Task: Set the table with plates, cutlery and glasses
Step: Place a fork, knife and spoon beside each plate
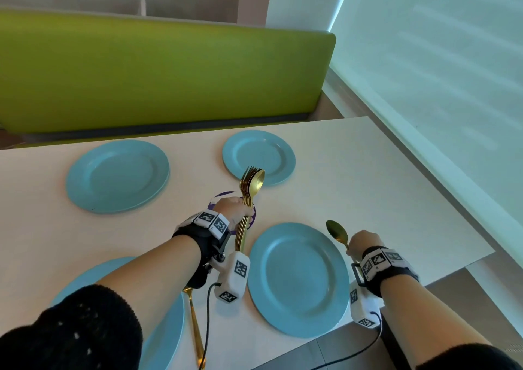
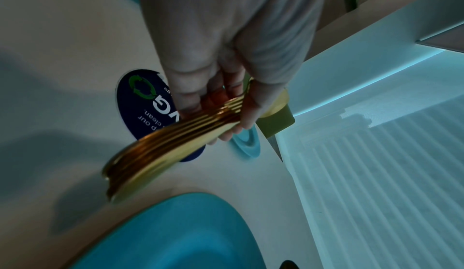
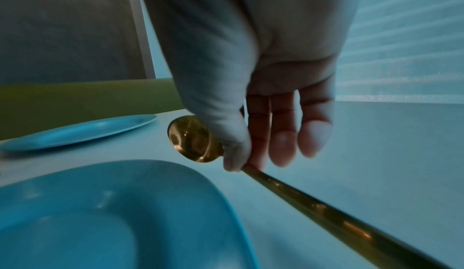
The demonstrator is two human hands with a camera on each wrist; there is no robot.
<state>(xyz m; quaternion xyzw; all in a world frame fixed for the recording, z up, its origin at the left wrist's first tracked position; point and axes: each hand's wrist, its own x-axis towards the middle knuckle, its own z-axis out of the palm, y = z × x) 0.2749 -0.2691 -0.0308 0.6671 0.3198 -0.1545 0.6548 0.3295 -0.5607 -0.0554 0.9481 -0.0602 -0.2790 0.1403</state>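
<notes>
A pale, matte rectangular tabletop [image 1: 368,177] carries four round, glossy light-blue plates with broad flat rims. Taking the near right plate [image 1: 298,279] as the landmark: a second plate [image 1: 117,175] lies far off to its upper left, a third, smaller-looking plate [image 1: 259,156] sits beyond it toward the far edge, and a fourth plate [image 1: 167,338] lies to its left at the near edge, partly hidden under the left forearm. A round dark-blue sticker [image 2: 140,102] with white lettering and a green recycling mark lies flat on the tabletop just beyond the landmark plate's upper left rim.

The left hand [image 1: 232,211] hovers over that sticker, its grip clamped round a bundle of shiny gold cutlery [image 1: 249,197], thin handles stacked together, fork tines and a spoon bowl fanning up toward the third plate. A single gold utensil [image 1: 195,324] lies on the tabletop between the landmark plate and the fourth plate; only its handle shows. At the landmark plate's right rim, the right hand [image 1: 362,242] pinches the neck of one polished gold spoon [image 1: 336,231] between thumb and a finger, remaining fingers [image 3: 314,134] hanging loose, bowl pointing away from the person.
</notes>
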